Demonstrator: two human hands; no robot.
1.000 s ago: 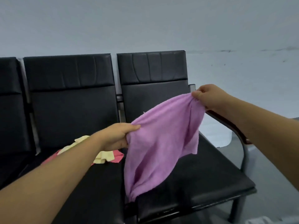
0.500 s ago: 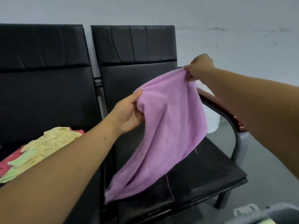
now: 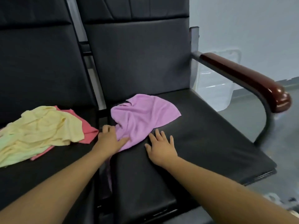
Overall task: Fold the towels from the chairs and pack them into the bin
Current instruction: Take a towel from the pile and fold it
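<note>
A purple towel (image 3: 142, 117) lies crumpled on the right chair's black seat (image 3: 202, 143), one corner trailing down into the gap between the seats. My left hand (image 3: 110, 141) rests flat on the towel's near left edge, fingers straight. My right hand (image 3: 161, 147) lies flat on the seat just right of the towel, fingers spread, fingertips at its edge. A yellow towel (image 3: 38, 131) sits bunched on the left chair's seat, on top of a pink towel (image 3: 88, 128). No bin is clearly in view.
A dark red armrest (image 3: 246, 80) on a metal frame bounds the right chair. A clear plastic container (image 3: 213, 88) stands on the floor behind it. Black backrests (image 3: 137, 54) rise behind both seats.
The purple towel, held up spread between both hands before, now lies on the right seat. Both hands have let go and come down flat. The view has tilted down.
</note>
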